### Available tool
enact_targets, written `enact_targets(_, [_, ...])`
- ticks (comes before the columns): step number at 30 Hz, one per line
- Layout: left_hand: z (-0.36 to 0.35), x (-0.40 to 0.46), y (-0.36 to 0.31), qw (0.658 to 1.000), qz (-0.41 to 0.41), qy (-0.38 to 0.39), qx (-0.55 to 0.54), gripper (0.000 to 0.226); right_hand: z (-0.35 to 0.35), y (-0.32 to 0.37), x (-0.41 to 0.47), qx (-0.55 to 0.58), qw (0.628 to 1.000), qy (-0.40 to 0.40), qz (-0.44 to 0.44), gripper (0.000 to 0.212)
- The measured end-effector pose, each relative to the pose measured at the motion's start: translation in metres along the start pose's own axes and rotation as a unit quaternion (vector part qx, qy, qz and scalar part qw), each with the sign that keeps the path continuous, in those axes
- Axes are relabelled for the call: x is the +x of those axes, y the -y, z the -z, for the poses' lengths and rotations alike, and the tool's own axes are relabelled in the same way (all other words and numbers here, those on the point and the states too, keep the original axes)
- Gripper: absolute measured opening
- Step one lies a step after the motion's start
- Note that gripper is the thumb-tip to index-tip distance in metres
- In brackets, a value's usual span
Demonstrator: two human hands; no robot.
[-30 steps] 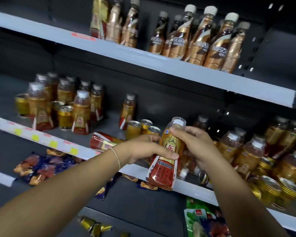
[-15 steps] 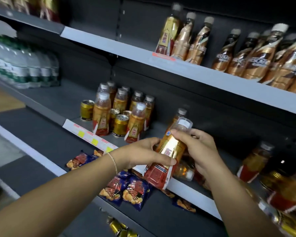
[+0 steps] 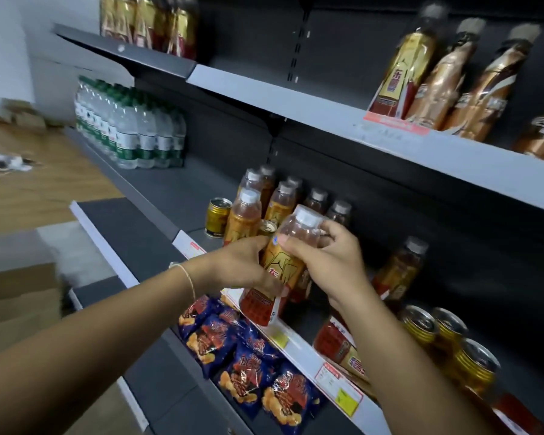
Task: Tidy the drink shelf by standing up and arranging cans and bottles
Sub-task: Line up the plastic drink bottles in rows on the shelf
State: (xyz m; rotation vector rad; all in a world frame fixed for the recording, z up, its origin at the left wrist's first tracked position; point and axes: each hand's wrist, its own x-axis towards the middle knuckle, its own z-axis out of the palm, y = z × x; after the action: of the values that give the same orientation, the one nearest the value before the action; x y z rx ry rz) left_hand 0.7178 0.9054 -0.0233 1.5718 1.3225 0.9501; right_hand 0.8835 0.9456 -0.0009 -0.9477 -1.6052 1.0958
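Both hands hold one drink bottle with a gold and red label and a white cap, tilted, in front of the middle shelf. My left hand grips its body from the left. My right hand grips its neck and shoulder from the right. Just behind stands a group of upright bottles with gold cans among them. One upright bottle stands alone to the right. A bottle lies on its side near the shelf's front edge, and gold cans stand at the right.
The upper shelf carries gold and brown bottles. Water bottles fill the left bay. Blue snack bags lie on the lower shelf. Wood floor and cardboard boxes are at the left.
The view has swung left along the shelf. Both hands carried the bottle up and left, towards the group of upright bottles and cans.
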Motion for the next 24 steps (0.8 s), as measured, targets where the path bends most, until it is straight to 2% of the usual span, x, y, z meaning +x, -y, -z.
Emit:
enact_targets(7, [0.041,0.003,0.015,0.998,0.020,-0.052,0.031,0.054,-0.040,-0.010,0.034,0.001,0.999,0.049,0.017,0.037])
enact_targets(11, [0.065,0.006,0.019,0.997,0.017,-0.050,0.051,0.057,-0.065,-0.012,0.046,-0.021,0.997,0.060,0.038,0.036])
enact_targets(16, [0.101,0.009,0.036,0.998,0.001,-0.047,0.043,0.058,-0.103,-0.013,0.061,-0.062,0.996,0.039,0.055,0.037])
enact_targets(24, [0.175,0.041,0.068,0.994,-0.018,-0.045,0.094,0.057,-0.171,-0.011,0.091,-0.168,0.983,-0.036,0.070,0.062])
